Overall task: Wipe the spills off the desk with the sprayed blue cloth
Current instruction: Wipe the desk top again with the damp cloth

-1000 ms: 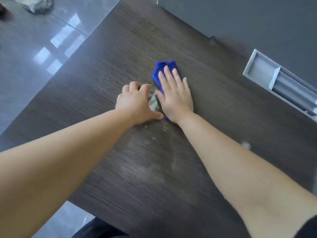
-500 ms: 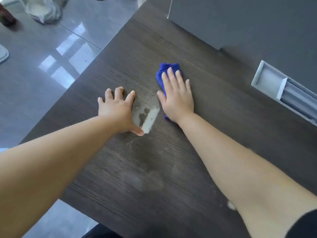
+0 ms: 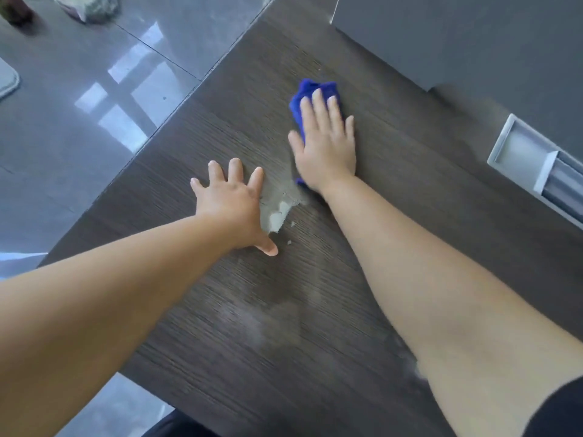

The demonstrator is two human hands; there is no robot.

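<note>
Pressing flat with straight fingers, the right hand (image 3: 326, 143) lies on the blue cloth (image 3: 310, 99), which bunches out beyond the fingertips on the far middle of the dark wood desk (image 3: 410, 171). The left hand (image 3: 235, 203) rests palm down on the desk just beside it, fingers spread, holding nothing. Between the two hands sits a pale, patchy spill (image 3: 279, 211), touching the left hand's edge, with small flecks near the thumb. A faint hazy smear (image 3: 262, 323) shows nearer the person. A grey recessed tray (image 3: 523, 152) is set into the desk at right; glossy floor tiles (image 3: 94, 121) lie to the left.
</note>
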